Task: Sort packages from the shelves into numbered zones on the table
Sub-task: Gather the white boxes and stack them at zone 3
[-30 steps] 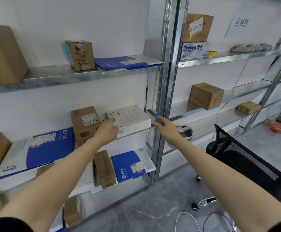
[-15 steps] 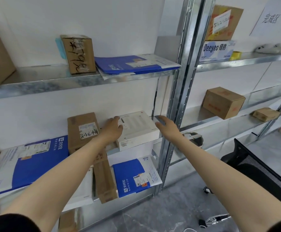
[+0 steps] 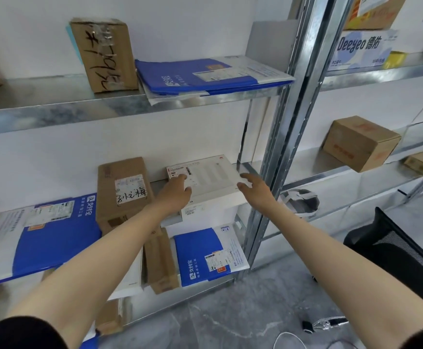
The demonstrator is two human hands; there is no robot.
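A white flat box (image 3: 210, 180) with a printed label at its far left corner is lying on the middle shelf (image 3: 249, 167) of a steel rack, its near edge overhanging the shelf lip a little. The left hand (image 3: 176, 195) is reaching in from seven o'clock and laying its fingers on the box's top at the near left corner. Its grip is released, with the fingers nearly straight and not wrapping an edge. The right hand (image 3: 254, 188) is coming in from five o'clock with fingers spread. Its grip is also released, right at the box's right edge, and whether it is touching cannot be told. At nine o'clock of the box, a brown carton (image 3: 124, 190) with a handwritten label is lying just beside it, and further out a blue-and-white mailer (image 3: 41, 235) is resting on the same shelf. At twelve o'clock, on the shelf above, a taped cardboard box (image 3: 104, 54) is standing beside another blue mailer (image 3: 205, 74). At three o'clock, a steel upright (image 3: 288, 122) is dividing this bay from the next.
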